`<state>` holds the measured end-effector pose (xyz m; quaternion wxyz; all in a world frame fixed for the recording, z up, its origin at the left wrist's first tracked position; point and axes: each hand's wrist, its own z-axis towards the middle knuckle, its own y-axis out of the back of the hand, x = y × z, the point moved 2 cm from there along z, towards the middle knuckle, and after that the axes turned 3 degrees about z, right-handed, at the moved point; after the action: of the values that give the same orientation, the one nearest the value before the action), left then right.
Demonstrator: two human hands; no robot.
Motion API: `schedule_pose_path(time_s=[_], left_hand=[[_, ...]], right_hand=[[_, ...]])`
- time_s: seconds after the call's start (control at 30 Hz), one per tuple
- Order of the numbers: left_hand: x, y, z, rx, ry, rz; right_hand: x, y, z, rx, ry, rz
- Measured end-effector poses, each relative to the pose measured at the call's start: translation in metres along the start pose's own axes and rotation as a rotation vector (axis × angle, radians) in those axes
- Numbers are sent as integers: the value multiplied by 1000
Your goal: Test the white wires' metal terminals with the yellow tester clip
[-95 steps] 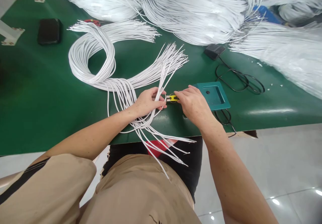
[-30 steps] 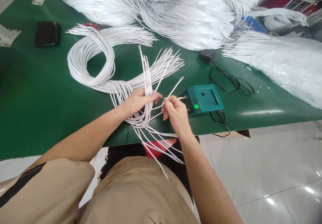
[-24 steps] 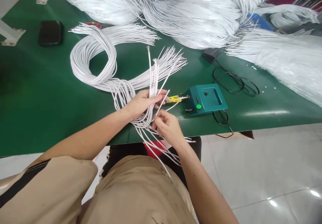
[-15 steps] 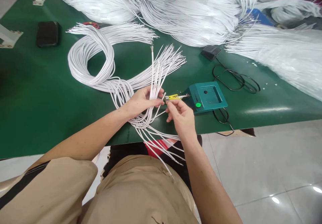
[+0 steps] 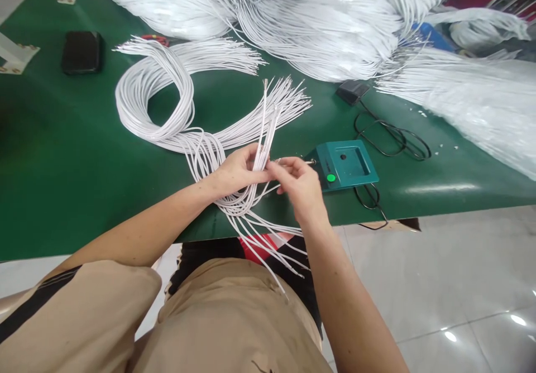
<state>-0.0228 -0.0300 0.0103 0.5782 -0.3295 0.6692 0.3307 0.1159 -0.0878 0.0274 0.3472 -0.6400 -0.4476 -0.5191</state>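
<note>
My left hand (image 5: 237,173) is wrapped round a bunch of white wires (image 5: 270,124), thumb across the front, with their ends standing up above it. Against the right side of this bunch, my right hand (image 5: 302,186) is closed in a pinch on a white wire, the tip of which the fingers hide. Just beyond my right fingers stands a teal tabletop device (image 5: 345,166) with a green button and a metal rod pointing at my hands. Several more wires loop under my left hand and hang over the table edge towards my lap.
A coiled bundle of white wires (image 5: 154,96) lies on the green table (image 5: 75,166). Large heaps of white wire (image 5: 314,21) fill the back. A black adapter (image 5: 352,91) with a cord is behind the device. At the left are a black box (image 5: 81,52) and white metal legs.
My right hand has moved left and up to the wires and now covers the yellow part at the rod. The standing wire ends have drawn together and shifted slightly right.
</note>
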Motion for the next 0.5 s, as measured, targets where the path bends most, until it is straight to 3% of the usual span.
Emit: schedule_pose_path(time_s=[0.07,0.23,0.37,0.5], left_hand=[[0,-1,0,8,-14,-6],[-1,-1,-1,6,-6,36],[0,-1,-1,15,8,-12],[2,-4,-1,46,33,-61]], right_hand=[[-1,-3,0,14,29,-59],[0,1,5,-105,62,193],[-2,2,2,-23,-28,116],[-6,-2,-1,37,-12,172]])
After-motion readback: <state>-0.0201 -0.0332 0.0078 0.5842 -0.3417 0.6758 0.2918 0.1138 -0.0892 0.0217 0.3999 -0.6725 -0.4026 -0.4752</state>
